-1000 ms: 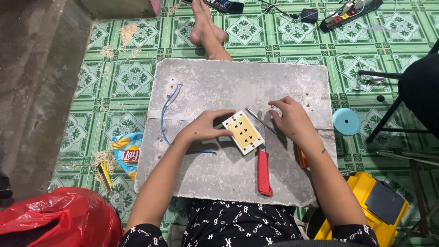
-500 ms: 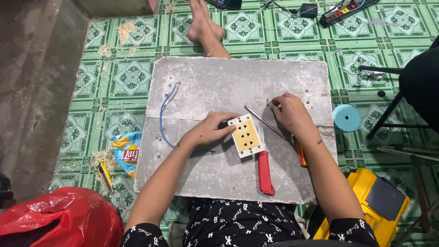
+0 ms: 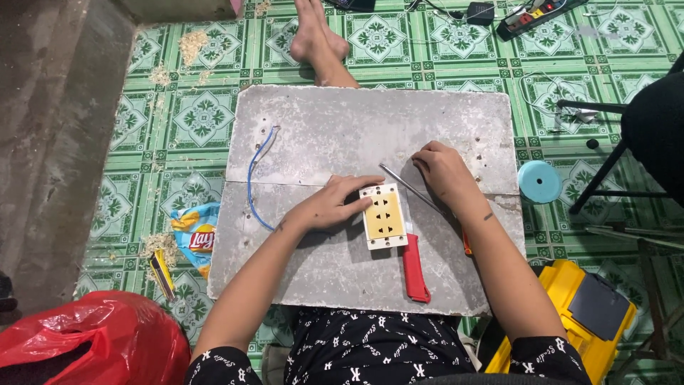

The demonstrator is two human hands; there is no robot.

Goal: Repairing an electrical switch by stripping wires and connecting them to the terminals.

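Socket plate [image 3: 383, 216] under left hand [image 3: 331, 207] fingertips.

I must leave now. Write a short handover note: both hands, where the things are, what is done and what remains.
Left hand: flat on the grey board, fingers against the cream socket plate.
Right hand: on the board beside a thin metal rod; whether it grips it is unclear.
Red-handled tool lies just below the plate.
Blue wire lies loose at the board's left.
Done: plate lies face up on the board.
Left: wire unconnected.
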